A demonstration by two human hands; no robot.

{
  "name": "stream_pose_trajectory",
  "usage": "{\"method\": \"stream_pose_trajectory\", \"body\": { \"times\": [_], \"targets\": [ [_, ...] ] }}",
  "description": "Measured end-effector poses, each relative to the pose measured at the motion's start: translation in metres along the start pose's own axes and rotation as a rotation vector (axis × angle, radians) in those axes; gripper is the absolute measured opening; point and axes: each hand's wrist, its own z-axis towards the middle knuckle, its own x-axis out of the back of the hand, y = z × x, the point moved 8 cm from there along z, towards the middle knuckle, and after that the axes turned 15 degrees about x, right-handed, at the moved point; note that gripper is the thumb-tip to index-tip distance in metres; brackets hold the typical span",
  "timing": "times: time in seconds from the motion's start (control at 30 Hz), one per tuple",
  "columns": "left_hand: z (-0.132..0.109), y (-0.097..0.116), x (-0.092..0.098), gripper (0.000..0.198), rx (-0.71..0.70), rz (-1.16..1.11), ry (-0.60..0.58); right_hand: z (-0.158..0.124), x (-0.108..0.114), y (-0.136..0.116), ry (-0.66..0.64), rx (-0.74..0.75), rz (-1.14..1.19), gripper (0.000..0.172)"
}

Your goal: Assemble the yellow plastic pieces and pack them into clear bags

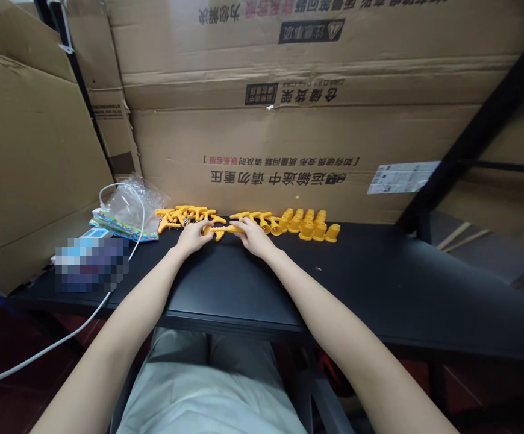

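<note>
L hand [193, 236] + R hand [253, 235] at far side of black table [379, 283], matte, smooth top. Both pinch one yellow part [224, 229] btwn them, fingers curled on its ends; part lies low on the table, long thin glossy plastic, exact shape hidden by fingers.

Just behind L hand: loose pile of T-parts [183, 215], same yellow plastic, thin arms tangled. Behind R hand: smaller T-part group [253, 217]. R of that: cone caps [309, 224], short, flared bases, upright in approx rows.

Far L: crinkled clear bag [133, 202], white cable [63, 340] looping off table edge. Cardboard boxes [289, 132] wall off the back, printed text, white label [402, 177]. Black strut [479, 129] runs diagonal at R, well apart from hands.
</note>
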Motion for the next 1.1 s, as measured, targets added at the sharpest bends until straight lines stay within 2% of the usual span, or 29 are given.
{"method": "stream_pose_trajectory", "body": {
  "times": [0.3, 0.47, 0.57, 0.7, 0.83, 0.9, 0.97, 1.1],
  "targets": [
    [-0.003, 0.009, 0.007, 0.029, -0.079, 0.058, 0.051, 0.000, 0.000, -0.003, -0.002, 0.098, 0.068, 0.039],
    [-0.001, 0.006, 0.007, 0.029, -0.094, 0.032, 0.072, 0.000, 0.001, 0.009, 0.057, 0.088, 0.200, 0.047],
    [0.002, 0.000, 0.006, 0.029, -0.071, 0.000, 0.071, -0.002, 0.002, 0.024, 0.082, -0.005, 0.376, 0.051],
    [0.002, -0.002, 0.009, 0.028, -0.091, -0.038, 0.080, -0.006, 0.005, 0.035, 0.099, -0.140, 0.596, 0.037],
    [0.001, 0.001, 0.012, 0.025, -0.129, -0.069, 0.106, -0.008, 0.011, 0.033, 0.108, -0.246, 0.705, 0.027],
    [0.001, 0.003, 0.012, 0.024, -0.145, -0.083, 0.116, -0.009, 0.009, 0.031, 0.093, -0.304, 0.758, 0.032],
    [0.000, 0.005, 0.012, 0.024, -0.159, -0.094, 0.120, -0.010, 0.005, 0.031, 0.093, -0.376, 0.794, 0.044],
    [0.000, 0.006, 0.011, 0.024, -0.167, -0.110, 0.110, -0.013, 0.002, 0.036, 0.145, -0.507, 0.744, 0.058]
  ]
}}
